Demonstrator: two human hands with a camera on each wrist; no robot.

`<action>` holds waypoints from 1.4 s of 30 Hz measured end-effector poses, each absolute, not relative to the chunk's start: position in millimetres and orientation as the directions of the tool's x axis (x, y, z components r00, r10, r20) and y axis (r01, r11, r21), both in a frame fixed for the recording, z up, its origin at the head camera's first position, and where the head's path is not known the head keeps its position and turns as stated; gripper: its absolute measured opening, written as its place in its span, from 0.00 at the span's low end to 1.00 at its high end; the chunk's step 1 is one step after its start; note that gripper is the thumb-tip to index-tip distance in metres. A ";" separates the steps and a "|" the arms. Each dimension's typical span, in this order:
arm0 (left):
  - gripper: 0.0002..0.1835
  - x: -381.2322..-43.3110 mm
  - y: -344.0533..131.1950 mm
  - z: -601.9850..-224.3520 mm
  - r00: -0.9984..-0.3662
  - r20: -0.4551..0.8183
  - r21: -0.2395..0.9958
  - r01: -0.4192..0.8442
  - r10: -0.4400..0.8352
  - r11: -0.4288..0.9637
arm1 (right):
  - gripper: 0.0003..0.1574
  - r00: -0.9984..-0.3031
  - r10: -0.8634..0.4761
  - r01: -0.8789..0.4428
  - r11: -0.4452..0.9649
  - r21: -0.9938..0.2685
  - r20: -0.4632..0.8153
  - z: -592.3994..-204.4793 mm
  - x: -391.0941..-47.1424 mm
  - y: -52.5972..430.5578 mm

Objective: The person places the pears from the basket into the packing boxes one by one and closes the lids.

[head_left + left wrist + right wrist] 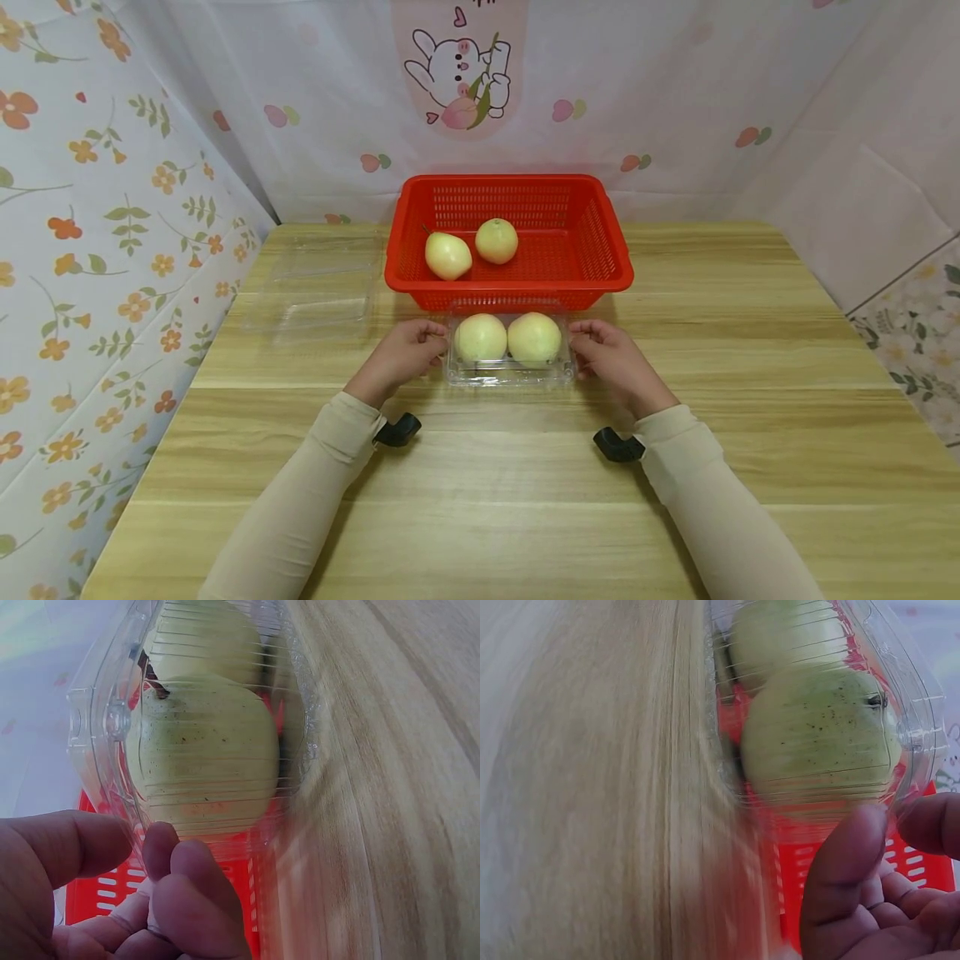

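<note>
A clear plastic box (510, 377) sits on the table in front of the red basket, with two pale yellow-green pears (481, 338) side by side in it. At its left end, my left hand (405, 357) pinches the rim between thumb and fingers. My right hand (613, 360) pinches the rim at the opposite end. Through the ribbed wall in the left wrist view, a speckled pear (206, 754) with a dark stem shows close up. The right wrist view shows the other speckled pear (821, 742). Whether a lid covers the pears, I cannot tell.
Right behind the box stands a red slotted basket (510, 286) with two more pears (497, 242) inside. Another clear plastic box (322, 287) lies at the back left of the wooden table (495, 517). Patterned cloth (322, 75) hangs behind and at the left.
</note>
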State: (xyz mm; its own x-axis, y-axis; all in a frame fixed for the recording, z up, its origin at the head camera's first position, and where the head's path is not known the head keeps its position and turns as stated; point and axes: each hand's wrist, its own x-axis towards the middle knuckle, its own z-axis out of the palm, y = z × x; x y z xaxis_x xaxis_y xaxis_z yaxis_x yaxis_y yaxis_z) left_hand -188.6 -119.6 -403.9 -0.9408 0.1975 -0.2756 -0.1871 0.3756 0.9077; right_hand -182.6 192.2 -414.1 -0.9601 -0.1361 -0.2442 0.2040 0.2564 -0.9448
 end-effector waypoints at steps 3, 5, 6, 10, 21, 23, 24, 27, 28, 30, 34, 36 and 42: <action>0.16 -188.1 -119.0 -403.3 -0.941 -0.276 0.907 -0.186 0.198 0.379 | 0.23 -0.958 -0.145 0.210 0.240 -0.948 -0.249 -414.2 -183.4 192.2; 0.15 -188.5 -118.7 -404.3 -0.942 -0.269 0.907 -0.178 0.200 0.382 | 0.23 -0.957 -0.148 0.214 0.230 -0.950 -0.251 -413.8 -183.4 192.0; 0.15 -188.6 -118.5 -404.8 -0.943 -0.264 0.907 -0.172 0.202 0.385 | 0.23 -0.956 -0.150 0.214 0.225 -0.950 -0.251 -413.6 -183.4 191.9; 0.14 -188.1 -117.7 -404.9 -0.947 -0.252 0.904 -0.157 0.199 0.396 | 0.23 -0.955 -0.155 0.219 0.214 -0.952 -0.254 -412.0 -182.3 191.7; 0.13 -185.6 -113.4 -402.7 -0.955 -0.225 0.902 -0.128 0.195 0.412 | 0.23 -0.952 -0.158 0.225 0.216 -0.950 -0.262 -408.9 -179.9 194.1; 0.13 -184.7 -112.6 -401.9 -0.957 -0.214 0.901 -0.115 0.198 0.417 | 0.22 -0.951 -0.154 0.231 0.215 -0.949 -0.267 -408.6 -179.8 194.7; 0.13 -184.8 -112.1 -402.4 -0.958 -0.207 0.901 -0.107 0.200 0.420 | 0.22 -0.952 -0.154 0.231 0.215 -0.949 -0.266 -408.7 -179.9 195.3; 0.13 -184.9 -110.7 -403.2 -0.959 -0.190 0.899 -0.084 0.211 0.430 | 0.21 -0.952 -0.152 0.229 0.218 -0.949 -0.265 -409.2 -179.8 197.3; 0.13 -184.6 -110.2 -402.9 -0.959 -0.187 0.898 -0.079 0.214 0.433 | 0.21 -0.953 -0.149 0.229 0.221 -0.948 -0.265 -409.3 -179.6 198.1; 0.12 -184.0 -108.8 -402.2 -0.958 -0.184 0.896 -0.071 0.220 0.439 | 0.21 -0.953 -0.147 0.228 0.226 -0.947 -0.265 -409.9 -179.3 200.2; 0.11 -184.1 -105.8 -402.2 -0.953 -0.189 0.891 -0.066 0.235 0.449 | 0.21 -0.954 -0.145 0.223 0.232 -0.947 -0.261 -409.9 -178.0 204.0; 0.11 -184.4 -104.3 -403.0 -0.951 -0.193 0.890 -0.065 0.243 0.452 | 0.21 -0.956 -0.146 0.217 0.232 -0.948 -0.254 -409.5 -177.2 205.7; 0.10 -181.8 -99.3 -400.7 -0.943 -0.208 0.900 -0.082 0.258 0.427 | 0.21 -0.959 -0.150 0.202 0.235 -0.951 -0.241 -409.8 -174.5 212.7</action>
State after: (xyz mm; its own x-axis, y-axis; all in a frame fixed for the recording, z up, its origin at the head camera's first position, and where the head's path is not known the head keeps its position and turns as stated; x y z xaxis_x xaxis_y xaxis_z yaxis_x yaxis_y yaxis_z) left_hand -181.8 -99.3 -400.7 -0.9433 0.2583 -0.2083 -0.0819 0.4271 0.9005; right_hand -174.5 212.7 -409.8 -0.9590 -0.1496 -0.2408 0.2020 0.2353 -0.9507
